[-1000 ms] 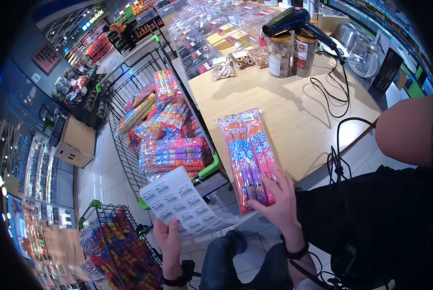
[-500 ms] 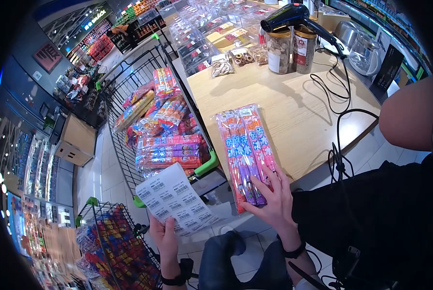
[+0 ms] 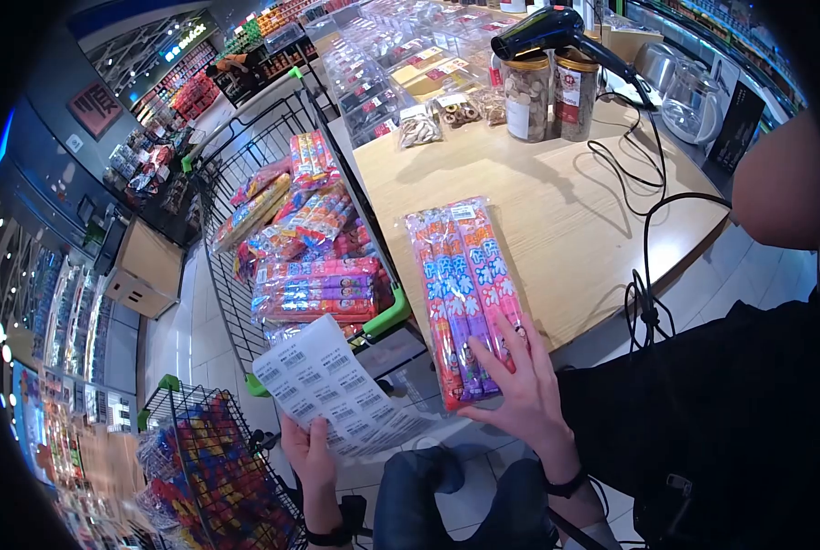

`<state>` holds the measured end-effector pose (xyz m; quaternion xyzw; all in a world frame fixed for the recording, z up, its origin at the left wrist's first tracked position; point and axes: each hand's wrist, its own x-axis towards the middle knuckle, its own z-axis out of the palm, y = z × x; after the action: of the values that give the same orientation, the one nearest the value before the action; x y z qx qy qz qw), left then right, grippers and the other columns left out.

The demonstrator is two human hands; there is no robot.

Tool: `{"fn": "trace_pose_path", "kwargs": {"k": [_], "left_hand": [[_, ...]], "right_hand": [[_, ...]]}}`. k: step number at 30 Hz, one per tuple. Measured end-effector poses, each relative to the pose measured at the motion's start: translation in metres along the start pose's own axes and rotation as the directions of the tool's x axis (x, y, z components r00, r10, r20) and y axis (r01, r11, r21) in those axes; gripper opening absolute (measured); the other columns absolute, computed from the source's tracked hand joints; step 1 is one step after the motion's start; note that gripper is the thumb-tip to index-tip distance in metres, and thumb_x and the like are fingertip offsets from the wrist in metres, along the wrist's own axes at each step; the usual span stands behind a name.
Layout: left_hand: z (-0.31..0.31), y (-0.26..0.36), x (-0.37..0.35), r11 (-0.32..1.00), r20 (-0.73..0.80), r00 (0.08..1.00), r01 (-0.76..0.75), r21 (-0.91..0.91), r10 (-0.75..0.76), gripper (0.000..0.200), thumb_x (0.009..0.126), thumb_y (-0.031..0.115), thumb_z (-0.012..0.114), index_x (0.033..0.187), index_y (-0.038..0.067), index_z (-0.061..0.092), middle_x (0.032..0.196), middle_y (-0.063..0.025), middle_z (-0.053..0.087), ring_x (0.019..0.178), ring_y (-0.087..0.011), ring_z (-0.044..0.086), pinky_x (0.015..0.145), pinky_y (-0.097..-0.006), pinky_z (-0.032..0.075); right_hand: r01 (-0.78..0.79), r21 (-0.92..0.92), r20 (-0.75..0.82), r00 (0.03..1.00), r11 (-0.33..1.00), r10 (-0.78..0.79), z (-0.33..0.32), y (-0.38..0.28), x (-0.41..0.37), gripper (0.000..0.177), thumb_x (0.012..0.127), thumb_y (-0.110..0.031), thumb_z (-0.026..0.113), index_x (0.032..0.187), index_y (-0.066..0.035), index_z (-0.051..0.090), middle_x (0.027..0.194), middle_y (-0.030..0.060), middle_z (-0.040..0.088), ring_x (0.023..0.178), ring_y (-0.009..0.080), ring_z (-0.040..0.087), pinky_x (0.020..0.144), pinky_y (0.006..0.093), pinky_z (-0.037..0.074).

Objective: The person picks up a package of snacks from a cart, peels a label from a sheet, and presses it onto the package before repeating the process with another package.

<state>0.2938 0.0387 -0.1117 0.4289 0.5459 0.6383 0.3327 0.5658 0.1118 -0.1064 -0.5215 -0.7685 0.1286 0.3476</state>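
My left hand (image 3: 309, 454) is closed on the lower left edge of a white sheet of barcode labels (image 3: 323, 380), which tilts in front of the cart. A clear plastic pack of long, colourful printed tubes (image 3: 460, 275) lies on the wooden table, its near end at the table's edge. At its far end shows a small white barcode label (image 3: 463, 212). Across the pack's near right part rests my right hand (image 3: 524, 394), its fingers spread and flat rather than gripping. The exact contents of the tubes cannot be made out.
A shopping cart (image 3: 210, 266) filled with similar packs stands left of the table. Below it is a wire basket (image 3: 176, 403) of colourful wrapped goods. A black hair dryer (image 3: 543, 35) rests on jars (image 3: 527, 101); its cord (image 3: 648, 252) hangs over the table's right side.
The label sheet and my left hand have shifted slightly down and left. My right hand has moved a little down along the pack, which stays almost in place.
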Motion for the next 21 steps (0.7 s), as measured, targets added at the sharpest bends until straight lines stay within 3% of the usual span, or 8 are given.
{"fn": "trace_pose_path", "kwargs": {"k": [2,8,10,13,21], "left_hand": [[-0.001,0.003,0.000,1.000,0.007,1.000,0.008,0.016,-0.008,0.042,0.086,-0.004,0.044,0.127,-0.005,0.033,0.116,-0.0147,0.053,0.103,-0.0177,0.054,0.088,-0.0293,0.043],[0.002,0.015,0.009,1.000,0.001,1.000,0.016,-0.010,-0.016,0.044,0.086,-0.004,0.044,0.129,-0.004,0.032,0.116,-0.0143,0.053,0.103,-0.0181,0.054,0.089,-0.0299,0.043],[0.008,0.021,0.008,0.999,-0.044,0.999,0.024,0.022,-0.023,0.035,0.086,0.000,0.046,0.120,-0.007,0.039,0.110,-0.0130,0.055,0.098,-0.0154,0.054,0.088,-0.0283,0.042],[0.005,0.013,0.006,1.000,-0.025,1.000,0.014,-0.018,-0.015,0.035,0.086,0.000,0.047,0.120,-0.006,0.039,0.109,-0.0129,0.055,0.099,-0.0157,0.054,0.088,-0.0285,0.042],[-0.007,0.026,0.005,0.999,-0.058,0.997,0.042,0.019,-0.041,0.031,0.087,0.000,0.046,0.117,-0.006,0.041,0.109,-0.0137,0.056,0.097,-0.0158,0.055,0.087,-0.0278,0.042]], "right_hand": [[0.009,-0.049,0.039,0.999,0.999,-0.007,-0.001,0.000,0.000,0.068,0.053,-0.038,0.081,0.115,-0.018,0.059,0.133,0.0143,0.038,0.121,0.0413,0.034,0.092,0.0478,0.040],[0.052,0.029,0.024,0.998,0.998,-0.052,0.004,0.010,-0.001,0.060,0.053,-0.032,0.081,0.109,-0.023,0.062,0.135,0.0132,0.037,0.122,0.0414,0.034,0.093,0.0446,0.042],[0.058,0.022,-0.018,0.998,0.998,-0.057,0.006,0.010,-0.001,0.060,0.048,-0.030,0.083,0.105,-0.023,0.064,0.131,0.0102,0.044,0.121,0.0397,0.037,0.093,0.0435,0.043],[0.078,0.026,-0.035,0.996,0.997,-0.077,0.008,0.014,-0.007,0.056,0.053,-0.034,0.080,0.107,-0.027,0.063,0.128,0.0067,0.048,0.121,0.0387,0.038,0.093,0.0417,0.043],[0.038,0.047,-0.010,0.999,0.998,-0.037,0.007,0.009,-0.012,0.055,0.054,-0.033,0.080,0.106,-0.029,0.064,0.125,0.0028,0.050,0.120,0.0385,0.040,0.093,0.0422,0.043]]}}
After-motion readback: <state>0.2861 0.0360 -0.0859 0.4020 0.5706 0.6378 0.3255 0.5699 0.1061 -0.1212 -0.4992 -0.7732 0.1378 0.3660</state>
